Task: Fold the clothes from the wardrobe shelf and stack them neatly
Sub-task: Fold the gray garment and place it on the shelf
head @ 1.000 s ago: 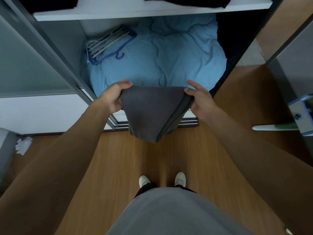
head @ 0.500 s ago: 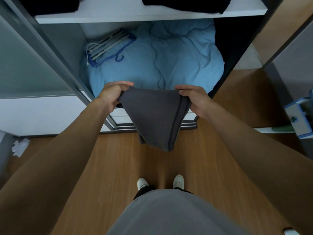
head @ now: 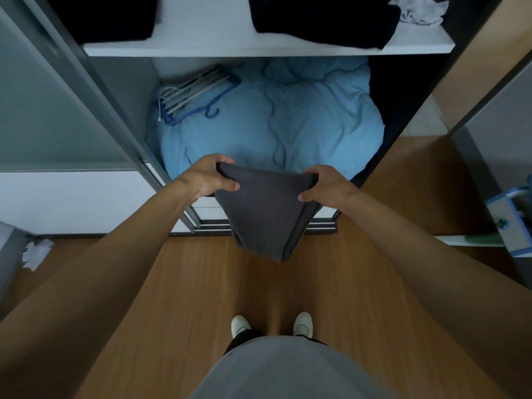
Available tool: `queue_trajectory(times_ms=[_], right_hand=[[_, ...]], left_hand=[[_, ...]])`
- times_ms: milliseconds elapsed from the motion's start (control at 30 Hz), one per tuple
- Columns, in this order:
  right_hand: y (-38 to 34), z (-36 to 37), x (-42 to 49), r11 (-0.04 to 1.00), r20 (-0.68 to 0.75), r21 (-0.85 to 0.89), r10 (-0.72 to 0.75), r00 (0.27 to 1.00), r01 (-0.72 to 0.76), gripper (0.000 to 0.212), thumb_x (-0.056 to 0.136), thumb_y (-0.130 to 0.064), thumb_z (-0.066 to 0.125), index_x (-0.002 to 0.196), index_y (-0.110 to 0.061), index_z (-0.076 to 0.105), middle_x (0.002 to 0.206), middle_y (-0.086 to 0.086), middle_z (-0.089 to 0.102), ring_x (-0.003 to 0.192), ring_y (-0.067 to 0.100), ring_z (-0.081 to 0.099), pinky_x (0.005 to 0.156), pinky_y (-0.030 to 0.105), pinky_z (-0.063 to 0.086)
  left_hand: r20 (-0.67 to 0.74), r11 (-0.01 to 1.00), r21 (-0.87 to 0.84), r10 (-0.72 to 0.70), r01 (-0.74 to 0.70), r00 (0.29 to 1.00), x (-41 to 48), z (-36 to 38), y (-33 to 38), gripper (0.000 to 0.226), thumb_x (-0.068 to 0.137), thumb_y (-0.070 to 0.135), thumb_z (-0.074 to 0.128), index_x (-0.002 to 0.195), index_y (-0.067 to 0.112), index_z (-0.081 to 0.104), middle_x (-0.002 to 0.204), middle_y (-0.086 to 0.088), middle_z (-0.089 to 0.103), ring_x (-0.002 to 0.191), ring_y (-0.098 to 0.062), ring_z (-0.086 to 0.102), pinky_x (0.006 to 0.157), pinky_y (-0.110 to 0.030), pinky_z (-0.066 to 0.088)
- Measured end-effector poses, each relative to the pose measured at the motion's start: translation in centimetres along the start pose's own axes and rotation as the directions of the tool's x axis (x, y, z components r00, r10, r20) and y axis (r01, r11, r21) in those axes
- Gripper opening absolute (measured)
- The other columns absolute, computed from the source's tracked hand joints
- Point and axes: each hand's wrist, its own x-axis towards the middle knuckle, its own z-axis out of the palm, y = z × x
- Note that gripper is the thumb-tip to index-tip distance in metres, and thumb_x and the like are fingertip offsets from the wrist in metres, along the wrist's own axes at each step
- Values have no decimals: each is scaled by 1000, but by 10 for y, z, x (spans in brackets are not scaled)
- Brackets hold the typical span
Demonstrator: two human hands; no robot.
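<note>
Head view showed the grey garment (head: pixel 264 217) hanging below and in front of the white shelf (head: pixel 201 38), the left hand (head: pixel 208 180) pinching one top corner and the right hand (head: pixel 326 188) the other, both curled round the cloth. To fold it well, the top edge probably needed holding level and taut, letting the doubled cloth hang straight before the corners met. Dark clothes (head: pixel 322 21) lay on that shelf.

We stand on the floor (head: pixel 201 283) before the wardrobe (head: pixel 123 90), a garment (head: pixel 264 214) hanging between our left hand (head: pixel 208 177) and right hand (head: pixel 328 188). Behind it a duvet (head: pixel 288 125) fills the lower compartment, with hangers (head: pixel 193 93) on its left rear. On the shelf (head: pixel 201 38) above lie a left pile (head: pixel 109 18) and a right pile (head: pixel 322 18).
</note>
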Motion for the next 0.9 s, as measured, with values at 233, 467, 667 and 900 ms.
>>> queue_trajectory(times_ms=[233,467,667,900], right_hand=[[-5,-2,0,942,-197,-334,-94,976,23,19,83,-18,77,97,-10,67,102,10,65,99,28,62,86,41,51],[-5,-7,-2,918,-274,-374,-249,929,135,20,90,-28,71,96,-13,58,122,3,47,104,21,53,88,40,50],[-2,-7,0,958,-302,-267,-182,936,101,24,92,-31,66,90,-13,50,83,1,58,80,22,57,70,38,46],[2,-17,-5,902,-315,359,-124,941,239,19,92,-18,69,83,-14,53,76,2,58,67,5,60,60,22,52]], left_hand=[[-153,916,401,55,11,987,0,3,4,27,77,14,80,102,15,70,98,-3,68,98,-25,64,82,-30,48],[-192,735,678,160,13,968,-9,-5,10,22,89,40,66,96,20,67,118,-6,47,119,-29,43,93,-49,48],[-63,858,511,104,-58,993,-4,-10,-2,24,86,35,66,67,25,57,75,4,61,79,-20,61,64,-30,41],[19,889,-435,171,-146,985,-15,-12,-37,18,81,25,81,96,29,72,96,8,76,89,-7,72,74,-17,55]])
